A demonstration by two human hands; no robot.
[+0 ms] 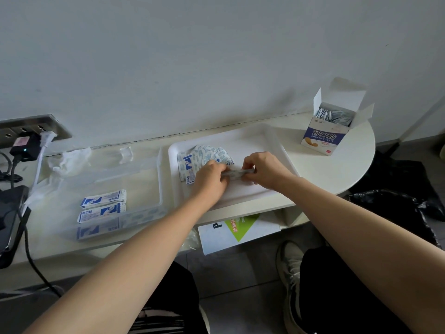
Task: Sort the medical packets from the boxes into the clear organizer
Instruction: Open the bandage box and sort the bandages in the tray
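Over the white tray (262, 143), my left hand (212, 174) and my right hand (262, 169) grip the two ends of a thin stack of silver-grey packets (237, 173), held edge-on. A loose pile of blue-and-white bandage packets (202, 157) lies in the tray just left of my hands. The clear organizer (134, 165) stands to the left and holds three blue-and-white packets (103, 208) near its front. An open blue-and-white box (330, 131) with silver packets inside stands at the table's right end.
Crumpled clear plastic wrap (69, 160) lies at the organizer's back left. A wall socket with plugs and cables (29, 143) is at far left, beside a dark device (9, 218). A white and green booklet (238, 230) sticks out under the tray. Black bags (409, 196) lie on the floor at right.
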